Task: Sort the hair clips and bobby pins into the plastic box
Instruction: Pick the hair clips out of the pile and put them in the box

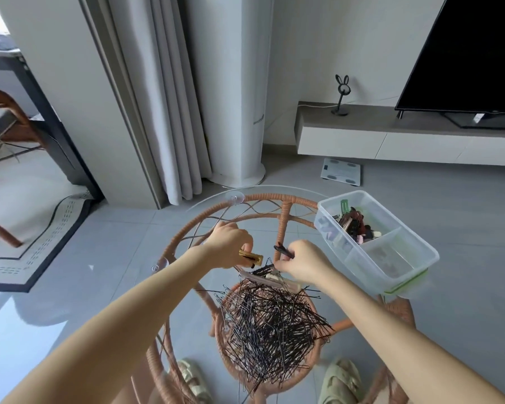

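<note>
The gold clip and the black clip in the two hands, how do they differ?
The gold clip is yellowish and blocky; the black clip is dark and slim. The left hand grips the gold clip; the right hand pinches the black clip. Both are held over the glass tabletop.

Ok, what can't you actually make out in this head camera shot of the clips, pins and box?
Head view throughout.
The heaped clips in the plastic box: too small and tangled to count.
The box's near compartment: contents blurred behind its cloudy wall.
Under the bobby pin pile: hidden by the pins.
The gold clip in the left hand: partly hidden inside it.
The black clip in the right hand: one end hidden in the grip.
</note>
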Action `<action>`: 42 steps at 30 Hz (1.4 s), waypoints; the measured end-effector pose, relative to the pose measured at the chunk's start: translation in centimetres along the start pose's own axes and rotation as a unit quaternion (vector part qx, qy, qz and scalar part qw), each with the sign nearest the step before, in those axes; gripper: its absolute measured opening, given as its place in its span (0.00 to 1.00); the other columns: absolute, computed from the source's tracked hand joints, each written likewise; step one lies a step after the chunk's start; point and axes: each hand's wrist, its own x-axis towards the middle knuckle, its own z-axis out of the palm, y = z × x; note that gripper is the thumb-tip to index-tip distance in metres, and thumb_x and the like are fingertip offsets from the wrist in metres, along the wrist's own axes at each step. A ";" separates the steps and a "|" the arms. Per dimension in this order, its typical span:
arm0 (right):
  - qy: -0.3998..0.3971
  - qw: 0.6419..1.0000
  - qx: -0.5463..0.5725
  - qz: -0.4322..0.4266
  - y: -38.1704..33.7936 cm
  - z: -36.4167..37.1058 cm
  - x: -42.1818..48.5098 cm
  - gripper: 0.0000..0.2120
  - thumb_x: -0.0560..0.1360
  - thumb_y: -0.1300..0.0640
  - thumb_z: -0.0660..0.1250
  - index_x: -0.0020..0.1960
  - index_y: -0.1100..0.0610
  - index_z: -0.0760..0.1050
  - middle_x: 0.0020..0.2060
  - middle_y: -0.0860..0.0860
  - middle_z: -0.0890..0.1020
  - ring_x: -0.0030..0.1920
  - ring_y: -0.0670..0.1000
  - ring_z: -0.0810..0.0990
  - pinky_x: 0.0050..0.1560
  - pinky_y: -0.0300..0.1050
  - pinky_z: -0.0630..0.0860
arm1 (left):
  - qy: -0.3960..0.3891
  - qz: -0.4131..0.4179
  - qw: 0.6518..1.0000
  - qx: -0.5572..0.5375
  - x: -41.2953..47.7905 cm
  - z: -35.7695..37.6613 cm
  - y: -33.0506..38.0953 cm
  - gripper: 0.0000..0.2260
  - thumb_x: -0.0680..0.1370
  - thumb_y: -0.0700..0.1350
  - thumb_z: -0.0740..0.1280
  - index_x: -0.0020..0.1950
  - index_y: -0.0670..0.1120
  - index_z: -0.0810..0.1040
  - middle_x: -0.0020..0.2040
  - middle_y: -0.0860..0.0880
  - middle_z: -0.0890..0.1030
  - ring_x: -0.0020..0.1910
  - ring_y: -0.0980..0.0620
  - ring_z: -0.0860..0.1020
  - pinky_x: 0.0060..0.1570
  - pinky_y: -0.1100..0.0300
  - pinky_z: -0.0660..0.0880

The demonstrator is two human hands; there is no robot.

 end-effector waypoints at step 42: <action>-0.029 0.981 -0.114 -0.152 0.8 -2.4 -1.9 0.17 0.71 0.47 0.68 0.52 0.60 0.77 0.52 0.56 0.82 0.49 0.55 0.79 0.46 0.44 0.73 | -0.107 -0.048 0.985 -0.124 0.2 -3.8 1.6 0.10 0.75 0.51 0.66 0.55 0.53 0.81 0.60 0.56 0.79 0.64 0.56 0.73 0.67 0.60 0.63</action>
